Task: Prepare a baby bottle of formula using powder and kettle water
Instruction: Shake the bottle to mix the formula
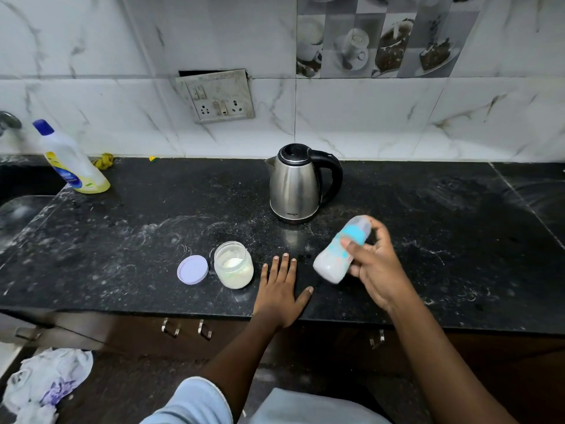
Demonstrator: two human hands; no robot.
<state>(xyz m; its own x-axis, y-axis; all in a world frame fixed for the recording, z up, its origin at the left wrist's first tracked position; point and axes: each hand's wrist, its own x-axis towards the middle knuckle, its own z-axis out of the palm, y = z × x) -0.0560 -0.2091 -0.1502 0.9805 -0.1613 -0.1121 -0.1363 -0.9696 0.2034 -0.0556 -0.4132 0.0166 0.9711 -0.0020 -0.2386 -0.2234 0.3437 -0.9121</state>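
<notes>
My right hand [377, 270] grips a baby bottle [337, 255] with a blue collar and a clear cap. The bottle is tilted, cap end up and away, and looks blurred; its lower part is whitish. My left hand [279, 289] lies flat on the black counter [137, 240] with fingers straight and spread. Left of it stands an open clear jar [234, 269] of white powder. The jar's lilac lid [192, 269] lies flat beside it on the left. A steel kettle [295, 185] with a black handle stands behind, its lid down.
A white and yellow cleaner bottle [72, 160] with a blue cap stands at the back left beside a sink [18, 209]. A wall socket panel [218, 97] hangs above the counter. Crumpled plastic bags [46, 384] lie on the floor at the lower left.
</notes>
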